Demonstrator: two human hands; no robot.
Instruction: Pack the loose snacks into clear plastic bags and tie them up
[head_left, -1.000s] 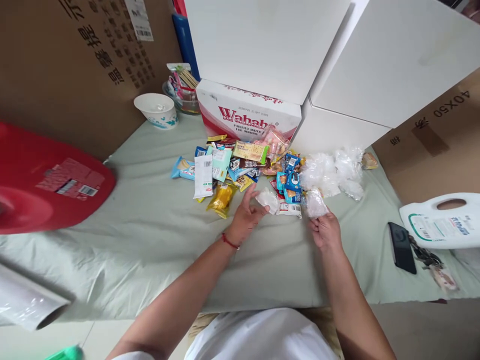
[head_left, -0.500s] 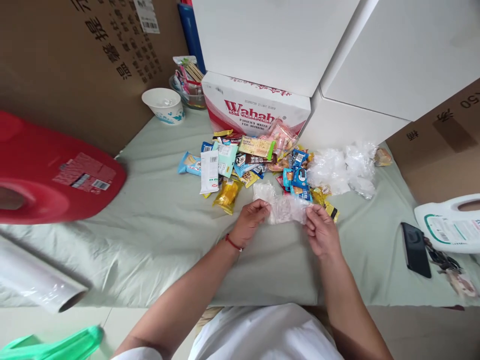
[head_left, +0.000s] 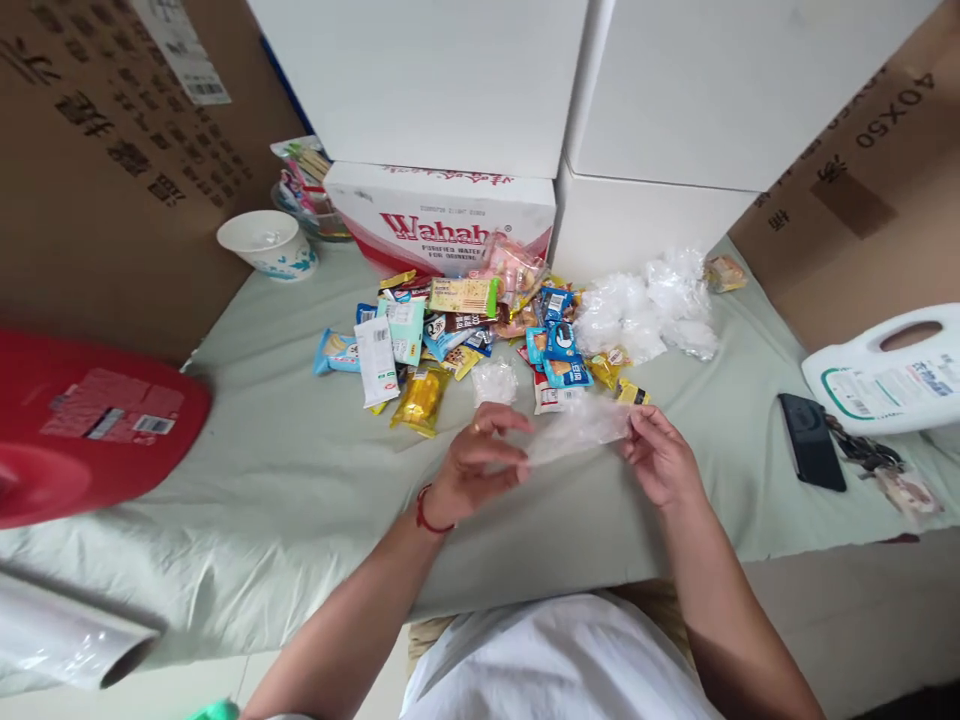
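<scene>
My right hand (head_left: pixel 661 458) pinches the right end of a thin clear plastic bag (head_left: pixel 581 430), held stretched out sideways just above the cloth. At the bag's left end is my left hand (head_left: pixel 484 462), its thumb and fingers apart; whether the fingertips touch the plastic I cannot tell. Just beyond the left hand lies a small crumpled clear plastic piece (head_left: pixel 495 383). Behind the bag are blue snack packets (head_left: pixel 562 355), and a yellow snack packet (head_left: pixel 421 400) lies to the left. A heap of crumpled clear plastic bags (head_left: pixel 637 305) sits at the back right.
A Wahaha water carton (head_left: pixel 442 215) stands behind the snacks. To the left are a paper cup (head_left: pixel 270 245), a red jug (head_left: pixel 97 430) and a film roll (head_left: pixel 67 625). On the right lie a phone (head_left: pixel 811 442), keys (head_left: pixel 862 450) and a white bottle (head_left: pixel 885 375).
My left hand has let its fingers spread, where before it pinched the plastic. The bag is stretched flatter, tilting up to the right. The view has shifted to the right.
</scene>
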